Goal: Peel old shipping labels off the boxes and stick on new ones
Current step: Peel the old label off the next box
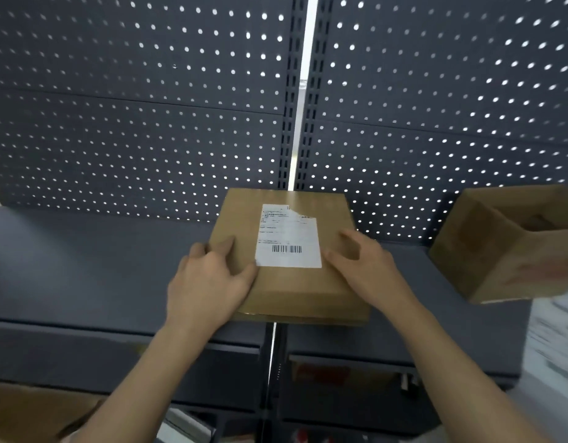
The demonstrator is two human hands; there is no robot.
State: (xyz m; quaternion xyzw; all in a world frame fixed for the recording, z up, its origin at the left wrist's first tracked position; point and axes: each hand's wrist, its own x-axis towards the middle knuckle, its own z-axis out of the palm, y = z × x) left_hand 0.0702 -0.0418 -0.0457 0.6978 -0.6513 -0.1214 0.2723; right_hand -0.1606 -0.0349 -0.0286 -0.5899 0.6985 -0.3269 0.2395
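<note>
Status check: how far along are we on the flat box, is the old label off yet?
Done: little; the label sits on the flat box with only its top right corner torn away. In hand: the left hand presses the box, thumb at the label's lower left corner; the right hand touches the box beside the label. Left: peel the rest, stick a new label.

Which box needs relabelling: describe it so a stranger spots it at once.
Find the dark shelf below the pegboard wall, at the panels' seam. A flat, closed cardboard box lies with the left hand and right hand on its top. Unlike the open box to its right, it bears a white barcode label with a torn upper corner.
</note>
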